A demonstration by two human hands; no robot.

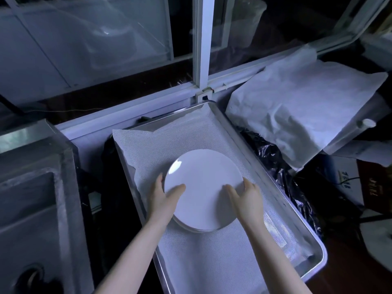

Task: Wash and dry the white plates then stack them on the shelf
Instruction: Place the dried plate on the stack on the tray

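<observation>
The top plate [203, 187] is held at its near edge by a two-handed grip. The left hand [164, 198] is closed on the left rim, with the thumb laid across the upper face and the fingers wrapped round the edge. The right hand [247, 200] is closed on the right rim in the same way. The plate is tilted slightly, and a bright reflection is seen on its far left part.

Directly under the grip, a stack of white plates [199, 229] is seen. The rims of the lower plates show just below the held one. Whether the top plate rests on the stack or is raised a little off it cannot be told, though it seems to touch at the near side.

The stack is carried by a mesh liner [191, 134] spread inside a metal tray [316, 266], which lies around the grip on all sides. To the right of the grip, black foil [275, 158] is seen beside the tray, and beyond it a crumpled white sheet [297, 107]. Well to the left a sink [31, 198] is set. Beyond the tray, a window frame [203, 39] stands upright.
</observation>
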